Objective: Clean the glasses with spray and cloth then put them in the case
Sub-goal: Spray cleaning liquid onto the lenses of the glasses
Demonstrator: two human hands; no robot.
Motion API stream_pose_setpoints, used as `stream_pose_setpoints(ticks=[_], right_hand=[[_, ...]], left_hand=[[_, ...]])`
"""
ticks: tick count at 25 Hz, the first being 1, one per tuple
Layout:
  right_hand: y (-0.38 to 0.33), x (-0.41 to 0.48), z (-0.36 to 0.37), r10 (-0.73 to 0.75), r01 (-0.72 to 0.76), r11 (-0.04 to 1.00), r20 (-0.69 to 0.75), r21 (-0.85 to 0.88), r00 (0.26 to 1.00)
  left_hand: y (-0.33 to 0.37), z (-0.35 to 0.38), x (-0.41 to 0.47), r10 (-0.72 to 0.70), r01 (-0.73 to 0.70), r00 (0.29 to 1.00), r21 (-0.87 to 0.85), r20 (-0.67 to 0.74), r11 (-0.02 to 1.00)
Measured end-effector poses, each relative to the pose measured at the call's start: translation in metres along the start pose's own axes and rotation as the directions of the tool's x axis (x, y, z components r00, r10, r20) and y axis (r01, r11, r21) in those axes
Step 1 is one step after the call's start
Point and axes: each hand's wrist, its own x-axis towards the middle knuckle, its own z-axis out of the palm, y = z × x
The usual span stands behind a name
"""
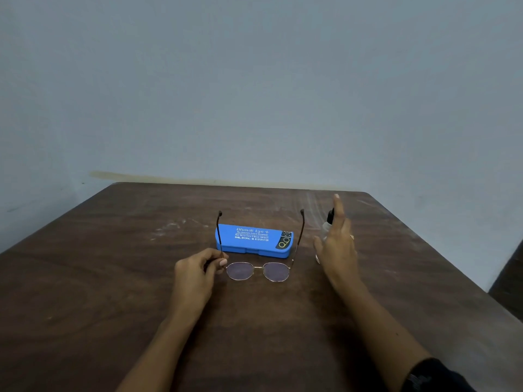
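Head cam: left hand (195, 268) pinches the glasses (258, 270) at the hinge; right hand (338, 244), fingers spread open, mostly hides the spray bottle (328, 222).

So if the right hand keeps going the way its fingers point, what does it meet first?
Most likely the spray bottle, just beyond the open right hand; whether they already touch is unclear from this one view.

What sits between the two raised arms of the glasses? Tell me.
The closed blue case lies on the table between the two arms of the glasses, behind the lenses, as the head view shows.
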Motion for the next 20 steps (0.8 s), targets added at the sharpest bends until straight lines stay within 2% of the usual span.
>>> stream_pose_setpoints(ticks=[4,11,14,16,18,20], right_hand=[[0.004,-0.006,-0.003,-0.003,0.017,0.975,-0.06,0.22,0.998],[-0.01,-0.043,-0.018,0.128,-0.016,0.935,-0.294,0.354,0.947],[-0.025,-0.069,-0.027,0.026,0.103,0.913,-0.309,0.394,0.951],[-0.035,-0.081,-0.029,-0.112,0.201,0.91,-0.253,0.362,0.961],[-0.048,-0.085,-0.028,-0.199,0.205,0.917,-0.052,0.342,0.979],[-0.061,-0.085,-0.023,-0.242,0.186,0.939,0.175,0.288,0.954]], left_hand=[[0.0,0.001,0.001,0.006,-0.006,1.0,0.006,0.007,1.0],[-0.002,0.003,0.004,0.013,-0.013,1.0,-0.011,-0.009,1.0],[-0.003,0.004,0.005,0.032,-0.033,0.999,-0.009,-0.034,0.999],[-0.003,0.003,0.004,0.069,-0.069,0.996,0.006,-0.059,0.998],[-0.001,0.001,0.003,0.129,-0.125,0.988,0.046,-0.087,0.991],[0.0,-0.001,0.001,0.19,-0.179,0.975,0.096,-0.117,0.979]])
